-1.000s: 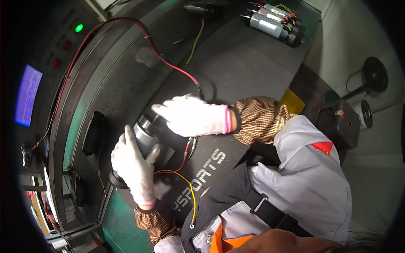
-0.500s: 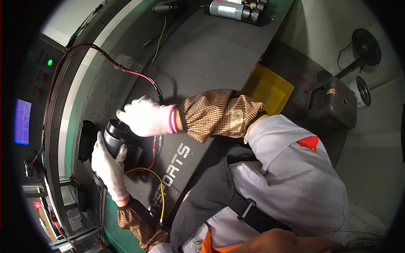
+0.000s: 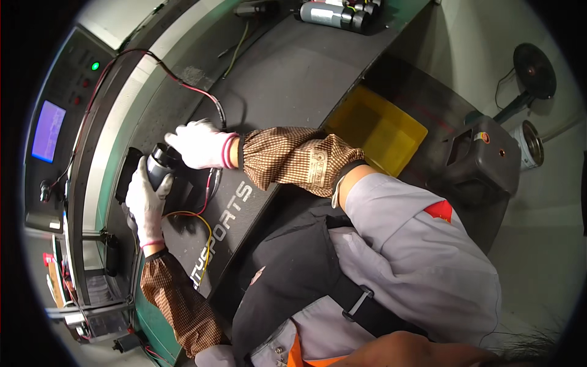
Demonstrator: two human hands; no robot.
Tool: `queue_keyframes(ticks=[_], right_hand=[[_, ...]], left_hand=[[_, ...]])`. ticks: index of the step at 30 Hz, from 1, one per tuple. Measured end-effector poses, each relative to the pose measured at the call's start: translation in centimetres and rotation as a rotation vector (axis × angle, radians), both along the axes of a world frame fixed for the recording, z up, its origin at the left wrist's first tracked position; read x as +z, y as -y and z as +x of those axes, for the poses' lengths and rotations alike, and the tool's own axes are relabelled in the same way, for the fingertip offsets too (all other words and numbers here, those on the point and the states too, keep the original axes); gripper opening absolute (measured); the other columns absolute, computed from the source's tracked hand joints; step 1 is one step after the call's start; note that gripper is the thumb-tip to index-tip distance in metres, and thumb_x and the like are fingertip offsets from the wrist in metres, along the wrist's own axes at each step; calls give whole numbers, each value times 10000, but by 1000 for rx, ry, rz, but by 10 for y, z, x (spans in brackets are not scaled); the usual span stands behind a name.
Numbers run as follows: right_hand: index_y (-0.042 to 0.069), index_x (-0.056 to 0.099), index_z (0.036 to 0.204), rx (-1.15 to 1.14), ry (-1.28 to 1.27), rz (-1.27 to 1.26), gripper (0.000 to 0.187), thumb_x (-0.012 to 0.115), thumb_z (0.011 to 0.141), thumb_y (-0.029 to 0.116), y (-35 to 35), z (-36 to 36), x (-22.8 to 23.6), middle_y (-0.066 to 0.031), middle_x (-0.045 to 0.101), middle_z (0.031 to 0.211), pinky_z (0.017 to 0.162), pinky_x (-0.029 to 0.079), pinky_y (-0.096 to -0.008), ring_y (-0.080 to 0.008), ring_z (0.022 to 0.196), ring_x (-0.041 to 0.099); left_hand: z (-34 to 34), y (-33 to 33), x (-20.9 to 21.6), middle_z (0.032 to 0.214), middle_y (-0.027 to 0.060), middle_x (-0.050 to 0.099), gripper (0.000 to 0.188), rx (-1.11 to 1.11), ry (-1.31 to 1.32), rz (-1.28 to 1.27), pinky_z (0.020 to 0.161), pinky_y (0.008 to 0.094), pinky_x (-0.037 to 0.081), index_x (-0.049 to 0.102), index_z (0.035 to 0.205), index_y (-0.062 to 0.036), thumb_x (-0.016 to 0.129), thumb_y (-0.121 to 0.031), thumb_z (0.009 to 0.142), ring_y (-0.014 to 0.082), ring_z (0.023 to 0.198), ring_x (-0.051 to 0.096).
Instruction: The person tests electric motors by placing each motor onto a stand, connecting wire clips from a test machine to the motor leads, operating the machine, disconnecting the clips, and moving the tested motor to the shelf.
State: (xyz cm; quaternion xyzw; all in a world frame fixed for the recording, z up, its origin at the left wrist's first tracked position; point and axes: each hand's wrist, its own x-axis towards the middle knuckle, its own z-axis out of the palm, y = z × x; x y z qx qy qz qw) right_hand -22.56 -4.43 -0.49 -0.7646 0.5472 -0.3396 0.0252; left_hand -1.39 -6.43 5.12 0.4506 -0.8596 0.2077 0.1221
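Observation:
My left hand (image 3: 145, 207), in a white glove, is wrapped round a dark cylinder with a lighter grey band (image 3: 161, 164), which looks like a small motor. The cylinder stands tilted at the left of the dark mat (image 3: 293, 79). My right hand (image 3: 203, 145), gloved too, is at its upper end with the fingers curled in. What those fingers pinch, if anything, is too small to make out. A red and black cable (image 3: 205, 96) runs behind my right hand. Below it, a yellow wire (image 3: 210, 237) curves over the mat.
Several grey cylinders (image 3: 324, 14) lie at the far edge, near a dark one (image 3: 255, 8) with a green-yellow wire. A panel with a lit blue screen (image 3: 49, 131) stands left. Beyond the bench's right edge are a yellow bin (image 3: 379, 131) and a dark stool (image 3: 483, 159).
The whole view has shifted, and the bench sits a little differently in it. My left hand keeps its hold on the cylinder; my right hand stays at the cylinder's upper end.

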Motion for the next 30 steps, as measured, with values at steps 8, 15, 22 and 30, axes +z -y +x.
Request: queue_keyframes(ticks=[8,15,22,30], right_hand=[[16,582,1038,46,57,-75,240,565,813,99,-1,4,0,-207,695,880,719,563,-483,-386,811,704],[28,716,950,140,-416,44,257,537,847,181,41,-21,120,-206,714,952,834,545,-455,-380,936,690],[101,457,1436,-225,-220,-519,559,550,929,319,137,18,194,-161,475,1450,1058,434,-472,-373,1294,483],[132,400,1495,-146,-322,-824,675,625,868,243,173,12,147,-165,425,1497,1104,371,-475,-336,1331,451]], left_hand=[[-5,-20,7,1031,179,677,738,-36,-95,7,821,460,520,533,1326,-73,829,-360,715,361,947,666],[-10,-24,18,972,144,617,725,-35,-83,-42,776,455,432,517,1239,-24,824,-408,705,332,872,607],[-9,-28,12,980,139,543,786,-86,-141,-63,827,437,392,485,1292,31,823,-375,710,307,901,530],[56,-56,15,1268,210,606,580,-484,-551,339,977,450,468,560,1314,-8,727,-209,796,350,1143,595]])
